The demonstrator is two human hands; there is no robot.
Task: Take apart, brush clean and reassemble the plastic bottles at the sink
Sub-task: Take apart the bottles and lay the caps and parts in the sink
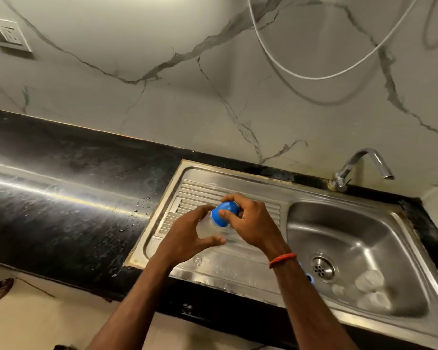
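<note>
Two-handed hold above draining board (228,266): gripping clear bottle (209,227) in curled left hand (187,236), pinching its blue cap (225,213) with right hand (250,221). Beside, clear pieces (369,280) in sink basin (339,228).

Left hand (187,234), right hand (252,221) on bottle (209,227)

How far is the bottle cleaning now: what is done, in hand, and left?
Nothing finished shows: no assembled bottle stands on the ribbed steel drainboard. In hand: the left hand holds a clear plastic bottle while the right hand grips its round blue cap; loosening or tightening, I cannot tell. Left: several translucent plastic pieces lie in the steel sink basin near the drain, probably awaiting work.
</note>
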